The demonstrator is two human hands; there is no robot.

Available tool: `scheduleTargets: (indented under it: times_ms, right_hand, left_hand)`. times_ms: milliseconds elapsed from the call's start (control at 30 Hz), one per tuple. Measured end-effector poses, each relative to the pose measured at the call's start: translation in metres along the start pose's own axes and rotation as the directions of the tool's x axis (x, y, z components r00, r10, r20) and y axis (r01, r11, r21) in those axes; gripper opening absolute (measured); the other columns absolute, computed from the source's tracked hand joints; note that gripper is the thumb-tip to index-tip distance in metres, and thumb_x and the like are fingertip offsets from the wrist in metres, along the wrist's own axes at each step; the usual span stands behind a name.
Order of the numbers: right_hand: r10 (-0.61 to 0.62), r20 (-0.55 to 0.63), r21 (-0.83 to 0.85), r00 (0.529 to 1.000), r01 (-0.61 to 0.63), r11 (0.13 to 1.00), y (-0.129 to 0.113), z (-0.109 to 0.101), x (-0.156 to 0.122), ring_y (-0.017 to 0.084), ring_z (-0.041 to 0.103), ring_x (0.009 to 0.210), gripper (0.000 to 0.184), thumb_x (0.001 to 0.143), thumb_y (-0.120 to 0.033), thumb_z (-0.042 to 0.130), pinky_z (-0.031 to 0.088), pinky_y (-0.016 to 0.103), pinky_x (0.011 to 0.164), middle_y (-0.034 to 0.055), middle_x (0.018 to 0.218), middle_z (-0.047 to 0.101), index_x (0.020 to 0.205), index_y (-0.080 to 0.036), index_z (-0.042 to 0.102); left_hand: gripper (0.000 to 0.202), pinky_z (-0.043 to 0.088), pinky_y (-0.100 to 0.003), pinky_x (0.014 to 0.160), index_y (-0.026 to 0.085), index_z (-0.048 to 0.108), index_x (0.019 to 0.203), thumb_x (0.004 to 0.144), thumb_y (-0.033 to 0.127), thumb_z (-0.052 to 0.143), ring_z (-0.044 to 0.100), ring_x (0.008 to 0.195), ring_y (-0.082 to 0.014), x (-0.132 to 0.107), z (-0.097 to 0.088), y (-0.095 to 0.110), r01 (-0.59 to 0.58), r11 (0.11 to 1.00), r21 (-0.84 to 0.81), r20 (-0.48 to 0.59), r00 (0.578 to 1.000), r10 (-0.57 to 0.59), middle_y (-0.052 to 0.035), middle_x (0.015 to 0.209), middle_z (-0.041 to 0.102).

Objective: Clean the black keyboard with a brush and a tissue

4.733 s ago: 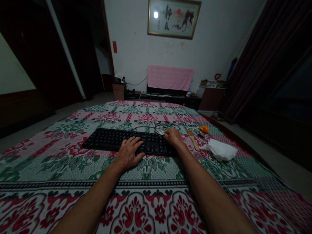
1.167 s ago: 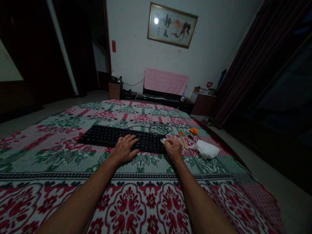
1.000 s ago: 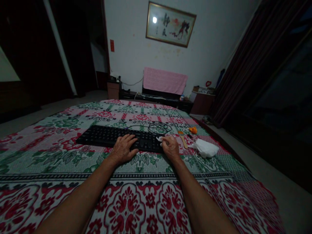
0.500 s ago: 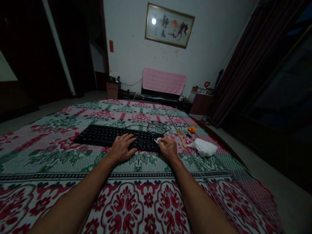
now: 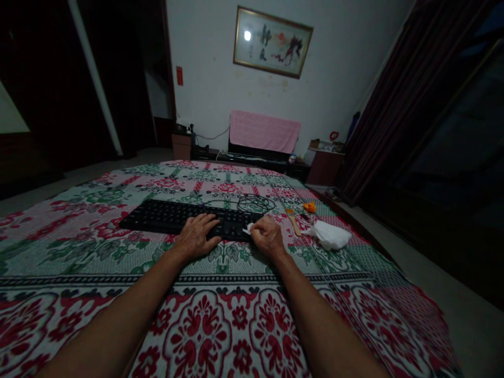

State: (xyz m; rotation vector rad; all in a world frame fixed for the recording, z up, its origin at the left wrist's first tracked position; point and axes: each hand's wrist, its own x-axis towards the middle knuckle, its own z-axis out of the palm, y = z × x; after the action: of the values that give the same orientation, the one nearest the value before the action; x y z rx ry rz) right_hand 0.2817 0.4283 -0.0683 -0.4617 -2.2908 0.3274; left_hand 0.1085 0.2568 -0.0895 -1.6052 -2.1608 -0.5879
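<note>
A black keyboard (image 5: 157, 216) lies across the patterned cloth in front of me. My left hand (image 5: 198, 234) rests on it right of the middle, fingers spread flat over the keys. At the keyboard's right end, my right hand (image 5: 268, 236) is closed on a small white tissue (image 5: 248, 229), whose tip pokes out on the left over the number keys. The hand covers the keyboard's right edge. Behind the keyboard, its black cable (image 5: 255, 202) lies in loose coils.
Right of the keyboard lie a wooden-handled brush (image 5: 293, 222), a crumpled white tissue bundle (image 5: 331, 234) and a small orange item (image 5: 310, 208). The floral cloth (image 5: 200, 325) covers the whole surface. Against the far wall, a pink towel (image 5: 264, 131) drapes over something dark.
My right hand has shifted slightly left over the number keys, and the tissue tip moved with it. My left hand stays in place on the keyboard.
</note>
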Motion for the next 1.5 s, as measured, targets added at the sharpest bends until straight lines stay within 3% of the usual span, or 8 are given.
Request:
scheduleTargets:
  times_ms: [100, 233, 467, 700, 900, 1100, 1233, 1500]
  right_hand:
    - [-0.063, 0.045, -0.046, 0.997, 0.065, 0.997, -0.005, 0.004, -0.002, 0.013, 0.052, 0.064, 0.019, 0.067, -0.009, 0.048, 0.037, 0.023, 0.061, 0.0019, 0.064, 0.057, 0.056, -0.018, 0.06]
    - [-0.005, 0.035, -0.132, 0.999, 0.01, 0.991, -0.006, 0.006, -0.003, 0.013, 0.048, 0.058, 0.019, 0.063, -0.007, 0.048, 0.034, 0.024, 0.057, 0.0013, 0.059, 0.052, 0.051, -0.018, 0.055]
    - [0.1, -0.092, 0.016, 0.991, -0.099, 0.995, 0.008, 0.006, -0.001, 0.012, 0.046, 0.053, 0.02, 0.062, -0.01, 0.047, 0.035, 0.024, 0.055, -0.0003, 0.053, 0.05, 0.045, -0.02, 0.051]
    - [0.288, -0.292, 0.147, 0.912, -0.255, 0.956, 0.04, 0.005, 0.006, 0.019, 0.059, 0.081, 0.022, 0.075, -0.023, 0.045, 0.044, 0.031, 0.078, 0.0069, 0.08, 0.065, 0.078, -0.016, 0.066]
    - [0.243, -0.217, 0.2, 0.945, -0.2, 0.959, 0.041, 0.01, 0.008, 0.018, 0.06, 0.079, 0.021, 0.073, -0.025, 0.05, 0.046, 0.029, 0.075, 0.0045, 0.08, 0.067, 0.079, -0.019, 0.069]
    - [0.206, -0.107, 0.105, 0.973, -0.195, 0.975, 0.031, 0.005, 0.006, 0.016, 0.056, 0.064, 0.015, 0.063, -0.019, 0.052, 0.042, 0.025, 0.064, 0.0015, 0.064, 0.063, 0.058, -0.02, 0.066]
    - [0.25, -0.129, 0.119, 0.96, -0.235, 0.965, 0.031, -0.001, 0.004, 0.013, 0.052, 0.054, 0.019, 0.064, -0.02, 0.048, 0.038, 0.023, 0.056, -0.0009, 0.051, 0.055, 0.049, -0.019, 0.058]
    - [0.24, -0.147, 0.146, 0.96, -0.219, 0.965, 0.028, -0.002, 0.001, 0.014, 0.052, 0.058, 0.016, 0.064, -0.021, 0.046, 0.038, 0.025, 0.06, 0.0001, 0.055, 0.055, 0.05, -0.019, 0.056]
  left_hand:
    - [0.049, 0.034, -0.048, 0.098, 0.02, 0.058, 0.12, 0.079, 0.046, 0.053, 0.043, 0.123, -0.0299, 0.001, 0.0, 0.0, -0.004, 1.0, 0.023, 0.013, 1.0, 0.003, -0.01, 0.132, 0.053]
    - [0.051, 0.034, -0.047, 0.098, 0.018, 0.057, 0.121, 0.079, 0.046, 0.052, 0.044, 0.123, -0.0298, 0.0, 0.0, -0.001, -0.016, 0.999, 0.043, 0.017, 1.0, 0.015, -0.0109, 0.132, 0.053]
    - [0.05, 0.034, -0.047, 0.098, 0.019, 0.057, 0.121, 0.079, 0.045, 0.053, 0.044, 0.123, -0.0298, 0.0, -0.002, 0.001, -0.011, 0.999, 0.05, 0.017, 1.0, 0.01, -0.0104, 0.132, 0.052]
    - [0.049, 0.034, -0.047, 0.099, 0.019, 0.058, 0.12, 0.079, 0.045, 0.053, 0.044, 0.123, -0.0297, 0.0, -0.002, 0.001, -0.013, 0.999, 0.035, 0.02, 1.0, 0.012, -0.0112, 0.132, 0.053]
    - [0.05, 0.034, -0.046, 0.099, 0.02, 0.057, 0.121, 0.08, 0.047, 0.051, 0.043, 0.123, -0.0291, 0.0, -0.001, -0.001, -0.012, 0.998, 0.055, 0.032, 0.999, 0.01, -0.0095, 0.133, 0.052]
    - [0.051, 0.034, -0.047, 0.099, 0.019, 0.057, 0.121, 0.08, 0.048, 0.05, 0.044, 0.123, -0.0295, 0.0, -0.001, -0.001, -0.023, 0.998, 0.054, 0.024, 0.999, 0.021, -0.0101, 0.132, 0.052]
    - [0.05, 0.035, -0.047, 0.098, 0.019, 0.058, 0.12, 0.079, 0.047, 0.051, 0.044, 0.123, -0.0296, 0.0, 0.0, -0.002, -0.029, 0.999, 0.043, 0.01, 1.0, 0.029, -0.0102, 0.131, 0.053]
    - [0.05, 0.034, -0.046, 0.098, 0.019, 0.058, 0.12, 0.079, 0.047, 0.051, 0.044, 0.122, -0.0292, 0.0, 0.001, -0.003, -0.035, 0.998, 0.055, 0.002, 0.999, 0.035, -0.0104, 0.132, 0.053]
